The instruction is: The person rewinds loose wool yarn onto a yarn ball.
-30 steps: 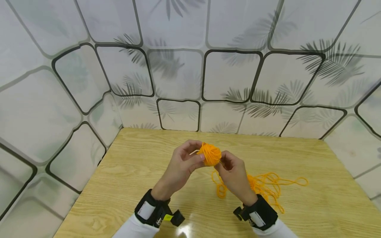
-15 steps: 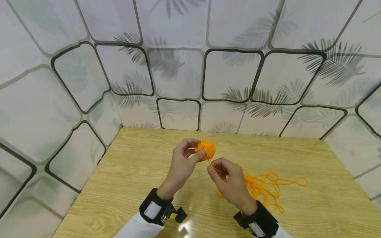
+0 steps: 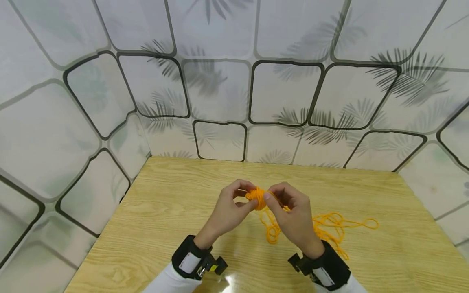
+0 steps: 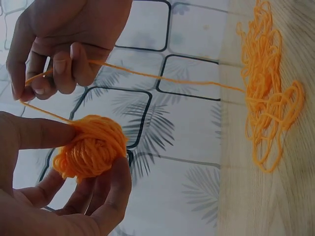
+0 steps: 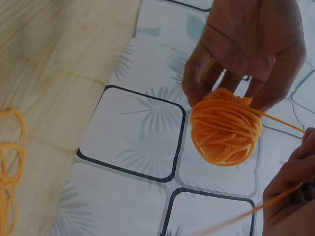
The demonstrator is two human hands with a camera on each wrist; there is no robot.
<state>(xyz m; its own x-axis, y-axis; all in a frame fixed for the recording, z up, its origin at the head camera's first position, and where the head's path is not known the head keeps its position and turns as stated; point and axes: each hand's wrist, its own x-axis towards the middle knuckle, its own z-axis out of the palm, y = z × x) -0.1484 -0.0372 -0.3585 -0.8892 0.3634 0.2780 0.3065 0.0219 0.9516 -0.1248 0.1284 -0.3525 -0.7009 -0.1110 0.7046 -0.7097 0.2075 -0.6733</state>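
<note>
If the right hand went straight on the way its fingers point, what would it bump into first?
Probably the orange yarn ball, held by the left hand, though depth is hard to judge.

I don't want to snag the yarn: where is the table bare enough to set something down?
In the head view, the table is bare left of the left hand, along the back wall, and right of the tangled yarn. It is crowded around the right hand, with yarn showing on both sides.
</note>
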